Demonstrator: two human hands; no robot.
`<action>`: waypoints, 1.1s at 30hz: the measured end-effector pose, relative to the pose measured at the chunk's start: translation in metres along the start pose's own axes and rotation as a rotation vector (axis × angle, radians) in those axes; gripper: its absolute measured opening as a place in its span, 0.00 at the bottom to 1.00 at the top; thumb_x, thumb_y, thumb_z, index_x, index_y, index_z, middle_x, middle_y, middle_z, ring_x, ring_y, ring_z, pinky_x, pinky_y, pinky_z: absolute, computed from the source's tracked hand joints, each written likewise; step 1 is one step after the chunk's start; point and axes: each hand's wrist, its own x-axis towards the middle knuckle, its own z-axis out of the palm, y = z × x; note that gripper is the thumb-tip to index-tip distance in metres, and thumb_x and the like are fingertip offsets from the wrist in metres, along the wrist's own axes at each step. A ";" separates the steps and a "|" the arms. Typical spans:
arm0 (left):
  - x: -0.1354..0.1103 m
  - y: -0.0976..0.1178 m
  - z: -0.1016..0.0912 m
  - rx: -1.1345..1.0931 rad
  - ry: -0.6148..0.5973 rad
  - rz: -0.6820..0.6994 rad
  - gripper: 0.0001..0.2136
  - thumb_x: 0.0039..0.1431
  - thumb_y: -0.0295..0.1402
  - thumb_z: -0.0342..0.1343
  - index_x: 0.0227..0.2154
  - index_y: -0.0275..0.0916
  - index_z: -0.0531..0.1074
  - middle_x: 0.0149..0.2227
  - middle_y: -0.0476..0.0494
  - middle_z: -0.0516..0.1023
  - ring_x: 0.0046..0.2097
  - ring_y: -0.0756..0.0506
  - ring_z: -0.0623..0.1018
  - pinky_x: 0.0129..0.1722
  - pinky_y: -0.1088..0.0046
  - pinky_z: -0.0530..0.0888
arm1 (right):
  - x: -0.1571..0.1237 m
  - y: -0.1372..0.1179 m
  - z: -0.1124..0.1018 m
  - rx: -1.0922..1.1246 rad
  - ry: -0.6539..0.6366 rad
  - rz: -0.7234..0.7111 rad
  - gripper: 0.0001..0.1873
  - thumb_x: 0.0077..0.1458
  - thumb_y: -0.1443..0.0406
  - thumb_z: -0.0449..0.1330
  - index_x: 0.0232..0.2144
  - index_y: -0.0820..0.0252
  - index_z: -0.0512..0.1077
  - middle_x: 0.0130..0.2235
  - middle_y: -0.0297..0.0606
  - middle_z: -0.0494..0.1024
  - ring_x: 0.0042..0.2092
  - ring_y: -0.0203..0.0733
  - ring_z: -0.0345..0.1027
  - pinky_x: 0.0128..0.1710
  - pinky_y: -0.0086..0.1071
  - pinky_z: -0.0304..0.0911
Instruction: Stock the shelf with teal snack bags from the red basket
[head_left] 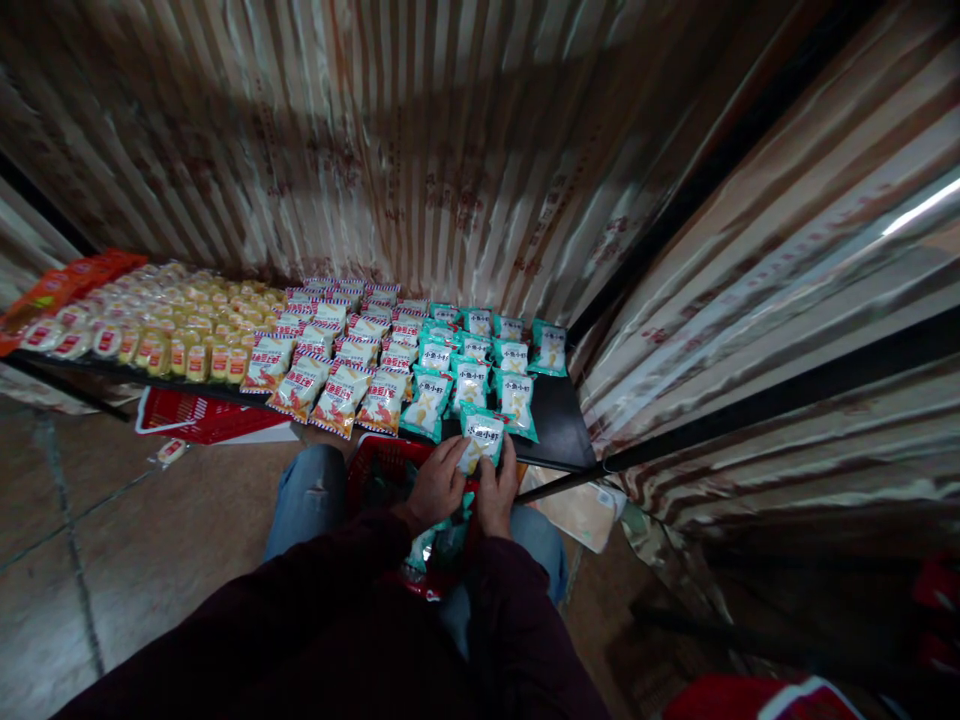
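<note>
Between my two hands is a teal-and-white snack bag (482, 441), its printed front facing up, just before the shelf's front edge. My left hand (442, 482) grips its left side, and my right hand (498, 492) grips its right side with the thumb on the front. Right beyond it, matching teal snack bags (472, 386) stand in rows on the black shelf (564, 425). Under my hands a red basket (363, 458) sits between my knees, with more teal bags (450, 540) inside, partly hidden by my arms.
Left of the teal rows stand striped orange-and-white snack bags (342, 393), then small yellow packs (196, 362), white packs (67, 340) and orange bags (64, 280). A red basket (195, 415) is under the shelf, near a small pack (172, 452) on the floor. Black frame bars (675, 430) slope at right.
</note>
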 end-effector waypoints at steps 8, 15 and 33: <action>0.023 -0.002 0.000 0.031 0.030 0.018 0.29 0.56 0.23 0.43 0.63 0.37 0.57 0.62 0.35 0.62 0.63 0.40 0.63 0.64 0.56 0.62 | 0.027 -0.011 0.013 -0.003 0.003 -0.044 0.34 0.55 0.55 0.49 0.62 0.61 0.57 0.61 0.49 0.64 0.60 0.50 0.60 0.59 0.44 0.55; 0.039 -0.011 0.004 0.058 0.046 -0.015 0.28 0.56 0.24 0.43 0.62 0.32 0.57 0.62 0.31 0.61 0.63 0.38 0.62 0.63 0.54 0.62 | 0.044 -0.008 0.021 -0.084 -0.032 -0.118 0.33 0.58 0.54 0.47 0.62 0.64 0.56 0.62 0.51 0.63 0.63 0.50 0.56 0.61 0.47 0.52; 0.039 -0.022 0.014 0.173 0.003 0.016 0.28 0.56 0.23 0.44 0.62 0.28 0.56 0.66 0.26 0.51 0.68 0.36 0.54 0.64 0.50 0.59 | 0.051 0.016 0.040 -0.327 0.066 -0.442 0.26 0.65 0.58 0.43 0.62 0.59 0.57 0.64 0.51 0.57 0.66 0.50 0.47 0.61 0.54 0.49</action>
